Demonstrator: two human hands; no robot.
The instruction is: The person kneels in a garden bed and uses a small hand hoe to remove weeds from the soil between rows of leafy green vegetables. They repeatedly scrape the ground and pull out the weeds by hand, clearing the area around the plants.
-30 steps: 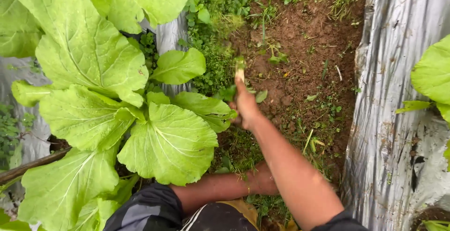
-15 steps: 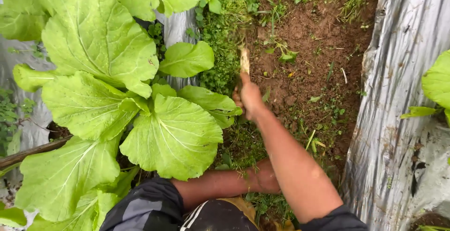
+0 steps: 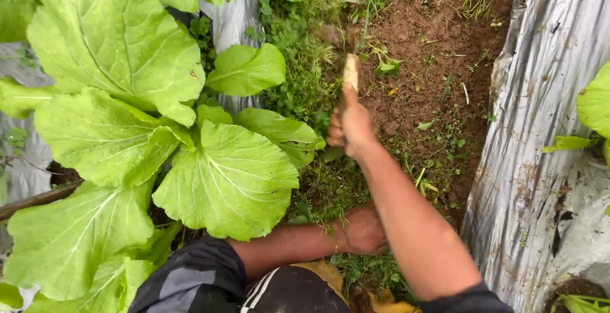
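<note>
My right hand [image 3: 349,125] is closed around the pale wooden handle of a small hand tool [image 3: 350,73], held over the weedy strip between the beds. The tool's far end is blurred above the weeds [image 3: 305,71]. My left hand [image 3: 363,229] rests low in the grass near my knee, fingers curled into the weeds; what it grips is hidden. A large leafy green plant [image 3: 216,179] grows just left of both hands.
Bare brown soil [image 3: 432,52] with small weeds lies right of the tool. Silver plastic mulch [image 3: 546,129] covers the bed at right, with more green leaves [image 3: 594,103] at its edge. A strip of mulch [image 3: 232,24] shows between the leaves at left.
My right hand and the tool have moved forward, farther from my body, toward the weeds at the top. My left hand has stayed low in the grass.
</note>
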